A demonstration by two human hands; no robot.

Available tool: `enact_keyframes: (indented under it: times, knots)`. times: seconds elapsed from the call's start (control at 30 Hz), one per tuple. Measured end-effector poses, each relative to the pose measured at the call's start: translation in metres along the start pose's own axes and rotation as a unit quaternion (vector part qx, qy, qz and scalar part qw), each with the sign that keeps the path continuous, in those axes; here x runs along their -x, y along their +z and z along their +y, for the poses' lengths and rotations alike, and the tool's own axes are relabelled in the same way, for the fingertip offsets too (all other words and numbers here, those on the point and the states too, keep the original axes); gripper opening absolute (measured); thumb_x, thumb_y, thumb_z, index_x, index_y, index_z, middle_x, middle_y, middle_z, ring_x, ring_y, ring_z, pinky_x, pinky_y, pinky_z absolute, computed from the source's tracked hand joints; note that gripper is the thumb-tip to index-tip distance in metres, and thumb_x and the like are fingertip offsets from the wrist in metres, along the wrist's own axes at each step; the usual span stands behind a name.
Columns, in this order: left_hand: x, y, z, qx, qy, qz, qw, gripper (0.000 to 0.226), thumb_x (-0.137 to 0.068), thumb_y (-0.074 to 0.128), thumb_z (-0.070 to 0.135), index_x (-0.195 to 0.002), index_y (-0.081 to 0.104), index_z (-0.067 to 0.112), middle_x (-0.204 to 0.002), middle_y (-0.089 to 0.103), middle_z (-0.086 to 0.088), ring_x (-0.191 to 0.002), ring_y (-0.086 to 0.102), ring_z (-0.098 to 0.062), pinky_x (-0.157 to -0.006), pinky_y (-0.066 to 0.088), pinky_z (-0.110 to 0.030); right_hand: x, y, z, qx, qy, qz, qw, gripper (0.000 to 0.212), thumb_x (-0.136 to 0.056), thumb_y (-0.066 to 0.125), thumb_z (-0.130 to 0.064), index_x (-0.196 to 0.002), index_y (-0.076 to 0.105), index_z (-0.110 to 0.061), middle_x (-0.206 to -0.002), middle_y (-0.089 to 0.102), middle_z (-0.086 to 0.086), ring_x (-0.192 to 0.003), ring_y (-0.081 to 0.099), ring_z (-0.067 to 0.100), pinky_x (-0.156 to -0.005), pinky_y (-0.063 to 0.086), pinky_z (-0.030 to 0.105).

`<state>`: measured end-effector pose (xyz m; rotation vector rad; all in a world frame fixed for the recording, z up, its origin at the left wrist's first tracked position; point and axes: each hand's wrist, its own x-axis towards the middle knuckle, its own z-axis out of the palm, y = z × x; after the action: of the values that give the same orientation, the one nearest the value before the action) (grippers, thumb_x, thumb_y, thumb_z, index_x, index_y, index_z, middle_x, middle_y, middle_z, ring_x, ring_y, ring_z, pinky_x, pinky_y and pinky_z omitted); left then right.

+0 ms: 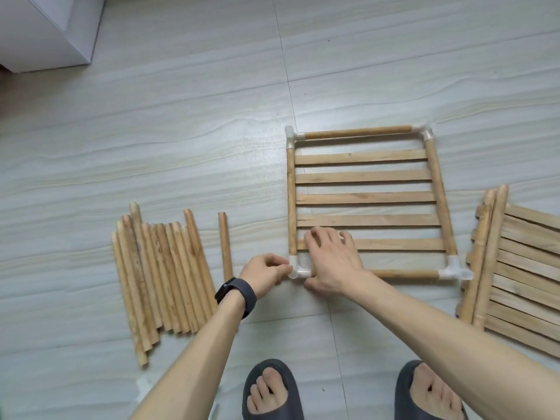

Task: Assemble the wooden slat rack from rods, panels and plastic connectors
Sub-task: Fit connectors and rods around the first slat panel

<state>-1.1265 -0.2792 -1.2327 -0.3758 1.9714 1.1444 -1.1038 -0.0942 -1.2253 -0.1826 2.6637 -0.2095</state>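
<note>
While frame (357, 133) lies flat on floor (181, 131), L hand (266, 272) pinches its near-left connector (298, 270), fingertips clamped on it. R hand (333, 259) grips frame just beside: fingers spread over nearest slat (409, 244), thumb under near rod (403, 273). Loose rods (160, 277) lie to the left, panels (521, 268) to the right.

1. No text, label, brand, number or sign is showing readably anywhere in the view.
2. The dark wristband (235, 294) at 7 o'clock is presenting only a black face, too dark to read.
</note>
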Motion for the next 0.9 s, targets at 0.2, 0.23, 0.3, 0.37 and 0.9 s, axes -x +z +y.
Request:
enact_keyframes:
  times: [0.2,0.23,0.3,0.37,0.9]
  knots:
    - [-0.004,0.005,-0.008,0.048,-0.003,-0.011,0.999,0.010,-0.087,0.074,0.021,-0.095,0.070,0.024,-0.087,0.071,0.006,-0.072,0.065,-0.006,-0.054,0.042,-0.011,-0.015,0.012,-0.010,0.027,-0.032,0.015,0.999,0.078,-0.071,0.069,-0.060,-0.128,0.046,-0.013,-0.129,0.048,0.008,-0.118,0.044,0.030,-0.090,0.041,0.043]
    - [-0.004,0.005,-0.010,0.044,0.004,-0.020,0.999,0.011,-0.088,0.074,0.022,-0.098,0.070,0.023,-0.088,0.071,0.007,-0.070,0.066,-0.001,-0.055,0.042,-0.009,-0.017,0.013,-0.007,0.011,-0.042,0.021,0.999,0.076,-0.072,0.067,-0.061,-0.126,0.048,-0.012,-0.128,0.049,0.008,-0.117,0.045,0.031,-0.090,0.042,0.042]
    - [-0.005,0.005,-0.013,0.041,0.016,-0.030,0.999,0.018,-0.090,0.072,0.023,-0.108,0.070,0.020,-0.089,0.071,0.008,-0.066,0.064,0.008,-0.055,0.042,-0.007,-0.019,0.012,0.001,-0.010,-0.066,0.031,0.997,0.075,-0.072,0.066,-0.062,-0.124,0.052,-0.011,-0.125,0.052,0.009,-0.117,0.046,0.031,-0.090,0.043,0.041]
    - [-0.005,0.005,-0.014,0.042,0.019,-0.027,0.999,0.025,-0.090,0.072,0.024,-0.114,0.070,0.017,-0.091,0.071,0.008,-0.065,0.063,0.010,-0.056,0.041,-0.006,-0.020,0.011,0.005,-0.014,-0.082,0.037,0.996,0.075,-0.072,0.065,-0.063,-0.123,0.054,-0.010,-0.123,0.054,0.009,-0.115,0.047,0.030,-0.089,0.044,0.041]
    - [0.010,0.008,0.004,-0.274,0.144,0.032,0.950,0.060,-0.086,0.062,0.032,-0.142,0.043,0.030,-0.135,0.048,-0.001,-0.127,0.045,-0.019,-0.104,0.041,-0.033,0.031,0.023,0.038,-0.005,-0.069,0.000,0.998,0.107,-0.069,0.075,-0.064,-0.153,0.026,-0.020,-0.151,0.035,0.002,-0.135,0.037,0.026,-0.114,0.032,0.041]
